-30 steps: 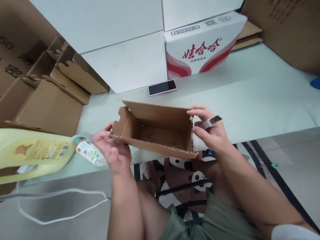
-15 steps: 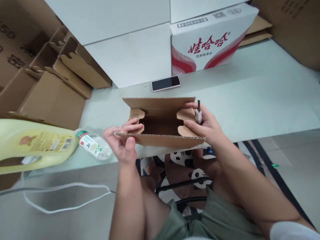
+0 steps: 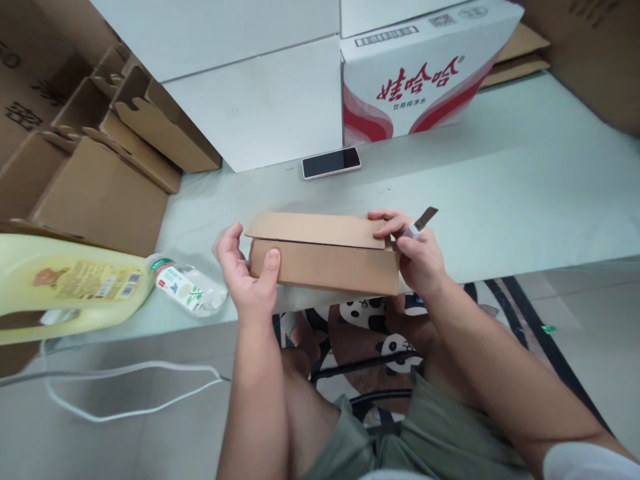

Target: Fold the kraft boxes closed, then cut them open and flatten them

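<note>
A small brown cardboard box (image 3: 330, 267) lies at the near edge of the table, its top flap (image 3: 320, 229) folded over nearly closed, with a thin dark gap along the front. My left hand (image 3: 250, 270) grips the box's left end, thumb on the front face. At the right end is my right hand (image 3: 417, 253), its fingertips on the flap. It also holds a utility knife (image 3: 420, 222) with a white body, blade out and pointing up to the right. The inside of the box is hidden.
Behind the box lies a phone (image 3: 331, 163), before white cartons (image 3: 260, 107) and a red-and-white carton (image 3: 410, 87). Brown boxes (image 3: 105, 193) stand at left. A yellow jug (image 3: 75, 287) and a clear bottle (image 3: 187, 287) lie at the left front.
Both flaps of the box have gone from standing open to folded in, the back one now over the top. The knife in my right hand has tilted to the right.
</note>
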Motion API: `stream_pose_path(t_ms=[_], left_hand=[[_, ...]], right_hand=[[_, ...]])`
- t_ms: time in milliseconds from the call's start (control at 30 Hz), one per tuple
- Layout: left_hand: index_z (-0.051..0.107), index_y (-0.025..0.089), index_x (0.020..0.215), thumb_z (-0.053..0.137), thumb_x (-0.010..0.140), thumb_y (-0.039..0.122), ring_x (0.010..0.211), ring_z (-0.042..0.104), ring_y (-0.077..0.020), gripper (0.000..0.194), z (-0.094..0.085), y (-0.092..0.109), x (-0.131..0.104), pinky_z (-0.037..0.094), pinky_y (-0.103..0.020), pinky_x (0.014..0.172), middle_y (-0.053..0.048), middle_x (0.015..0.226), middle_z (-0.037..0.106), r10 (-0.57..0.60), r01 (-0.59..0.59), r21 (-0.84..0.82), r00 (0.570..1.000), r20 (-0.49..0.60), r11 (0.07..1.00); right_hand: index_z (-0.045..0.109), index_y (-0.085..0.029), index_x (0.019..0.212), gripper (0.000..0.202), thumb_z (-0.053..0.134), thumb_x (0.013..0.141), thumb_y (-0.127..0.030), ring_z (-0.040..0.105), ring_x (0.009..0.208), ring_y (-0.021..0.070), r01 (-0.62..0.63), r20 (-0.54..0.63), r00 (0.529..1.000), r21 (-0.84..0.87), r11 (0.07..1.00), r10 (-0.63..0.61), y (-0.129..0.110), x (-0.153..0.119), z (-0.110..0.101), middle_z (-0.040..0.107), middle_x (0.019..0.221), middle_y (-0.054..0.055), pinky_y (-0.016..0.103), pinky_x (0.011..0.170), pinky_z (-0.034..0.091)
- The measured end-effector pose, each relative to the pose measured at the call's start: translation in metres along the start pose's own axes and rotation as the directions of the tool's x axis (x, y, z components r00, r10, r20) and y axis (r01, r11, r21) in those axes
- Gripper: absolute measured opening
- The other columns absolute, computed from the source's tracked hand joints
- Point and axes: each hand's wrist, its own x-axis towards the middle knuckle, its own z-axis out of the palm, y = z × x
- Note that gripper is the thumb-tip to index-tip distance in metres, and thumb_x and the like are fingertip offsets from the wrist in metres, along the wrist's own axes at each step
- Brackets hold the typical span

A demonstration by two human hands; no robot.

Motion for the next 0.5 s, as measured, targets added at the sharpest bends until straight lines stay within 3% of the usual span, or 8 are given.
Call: stream_pose_path(t_ms=[100,167,233,333,400,500], left_hand=[[0.071,0.024,0.114,0.07,0.087,0.048,0.13,0.057,-0.0265,0.037,-0.004,0.006,0.002,0.04,-0.045,0.117,-0.009,0.131,0.063,-0.002,-0.003,0.041,0.993,0.114,0.999],[0.076,0.023,0.105,0.068,0.09,0.044,0.124,0.061,-0.025,0.027,-0.005,0.01,0.003,0.043,-0.044,0.115,-0.008,0.125,0.067,-0.016,0.008,0.059,0.99,0.142,0.998],[0.077,0.024,0.103,0.069,0.089,0.043,0.122,0.063,-0.0245,0.025,-0.007,0.009,0.005,0.044,-0.045,0.115,-0.007,0.124,0.069,-0.037,0.032,0.05,0.993,0.108,0.998],[0.078,0.023,0.099,0.071,0.085,0.042,0.123,0.063,-0.0253,0.024,-0.013,-0.004,0.009,0.045,-0.045,0.114,-0.007,0.122,0.071,-0.121,0.12,-0.039,0.992,-0.026,0.992],[0.077,0.022,0.095,0.072,0.081,0.04,0.119,0.065,-0.0256,0.024,-0.018,-0.017,0.013,0.048,-0.043,0.11,-0.007,0.118,0.072,-0.235,0.21,-0.166,0.961,-0.146,0.963],[0.074,0.021,0.094,0.072,0.078,0.038,0.106,0.069,-0.023,0.024,-0.024,-0.03,0.018,0.055,-0.039,0.098,-0.006,0.105,0.074,-0.409,0.321,-0.351,0.887,-0.215,0.88]], right_hand=[[0.066,-0.024,0.074,0.022,0.068,0.083,-0.045,0.061,0.125,0.0303,0.034,-0.029,0.999,-0.056,0.998,-0.036,-0.002,-0.001,0.003,0.07,0.117,0.008,0.051,0.109,0.044],[0.068,-0.025,0.081,0.02,0.07,0.082,-0.045,0.062,0.124,0.0291,0.017,-0.045,0.999,-0.036,0.999,-0.019,-0.003,0.0,0.004,0.07,0.121,0.007,0.049,0.103,0.05],[0.071,-0.028,0.096,0.025,0.07,0.081,-0.047,0.064,0.12,0.0285,-0.064,-0.114,0.991,0.023,0.998,0.066,-0.001,0.003,0.002,0.07,0.123,0.007,0.042,0.083,0.058],[0.07,-0.027,0.101,0.028,0.069,0.082,-0.047,0.068,0.113,0.0277,-0.257,-0.258,0.927,0.096,0.962,0.273,0.007,0.006,-0.002,0.073,0.116,0.008,0.031,0.057,0.056],[0.072,-0.024,0.094,0.027,0.067,0.084,-0.048,0.072,0.106,0.0264,-0.346,-0.221,0.905,0.111,0.931,0.363,0.013,0.005,-0.002,0.075,0.11,0.008,0.034,0.064,0.061],[0.075,-0.025,0.106,0.038,0.065,0.086,-0.056,0.071,0.114,0.0273,-0.334,0.048,0.942,0.069,0.94,0.331,0.016,-0.003,0.004,0.075,0.119,0.009,0.049,0.099,0.058]])
